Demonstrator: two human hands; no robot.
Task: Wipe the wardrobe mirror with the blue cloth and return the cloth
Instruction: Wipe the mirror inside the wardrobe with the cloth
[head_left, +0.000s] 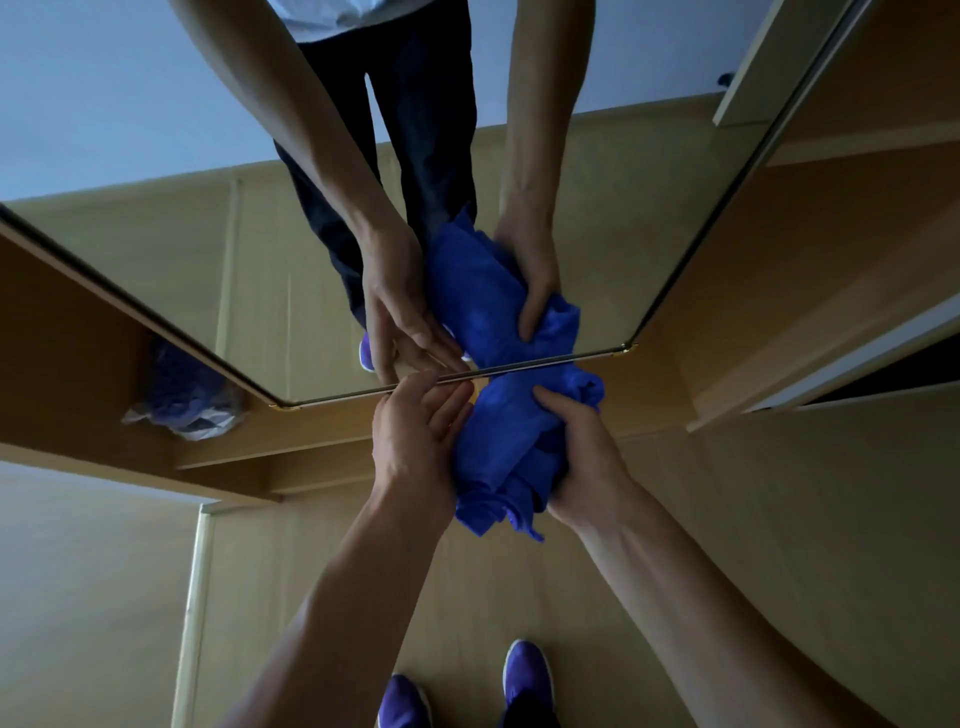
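Note:
The wardrobe mirror (218, 270) fills the upper half of the view, its gold-edged bottom rim running across the middle. A bunched blue cloth (504, 441) sits at that bottom rim, gripped by my right hand (582, 462) with the thumb over its top. My left hand (415, 436) is beside the cloth on its left, fingers straight, their tips touching the mirror's lower edge. The glass reflects both hands, the cloth and my legs.
A wooden wardrobe frame surrounds the mirror. An open shelf at the left holds a plastic bag (187, 400) with bluish contents. A wooden floor lies below, with my purple shoes (527, 675) near the bottom edge. A pale wall stands at the lower left.

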